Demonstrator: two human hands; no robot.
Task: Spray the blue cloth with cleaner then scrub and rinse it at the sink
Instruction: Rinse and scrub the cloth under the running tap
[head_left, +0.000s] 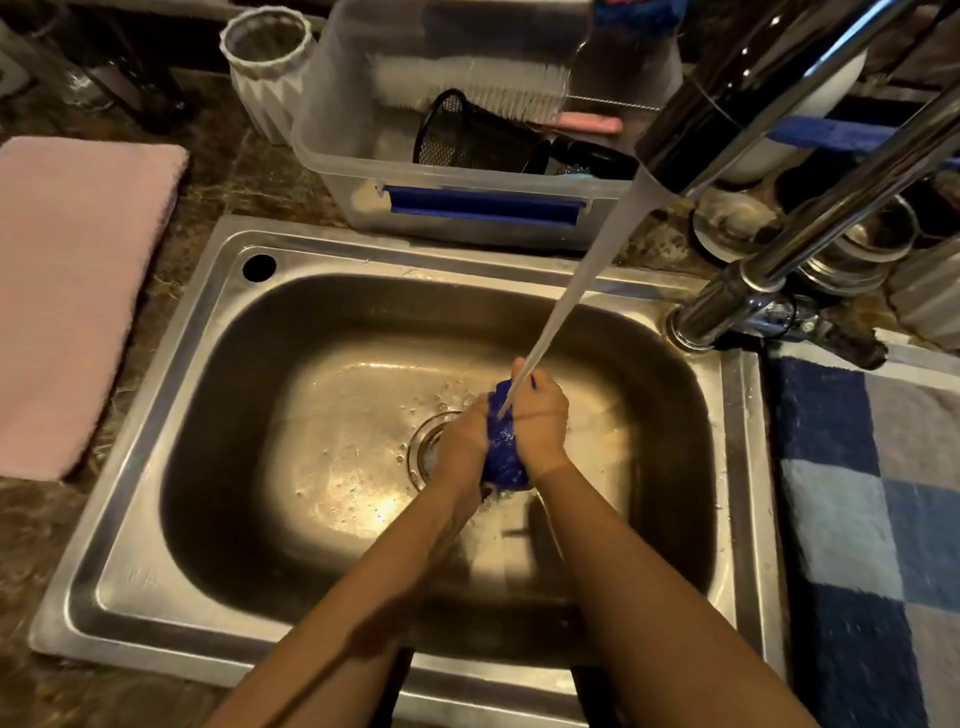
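Both hands are working low in the basin of the steel sink (156, 519), just over the drain (422, 452). The blue cloth (503, 460) is bunched into a wet wad between them. The left hand (462, 436) is gripping the wad from the left, fingers curled round it and pressed together. The right hand (537, 415) is gripping it from the right and top, fingers likewise wrapped over the cloth; the fingertips are hiding under the fabric. A stream of water (571, 291) is running from the chrome faucet (779, 104) and landing on the cloth between the two hands. Droplets are lying on the basin floor around the drain.

On the desk, a pink towel (67, 291) is lying left of the sink and a blue checked mat (872, 493) right of it. Behind the sink a clear plastic bin (467, 176) is holding a tipped black mesh cup (467, 132) and a white brush (483, 88). A white ribbed vase (267, 62) is standing just left of the bin.
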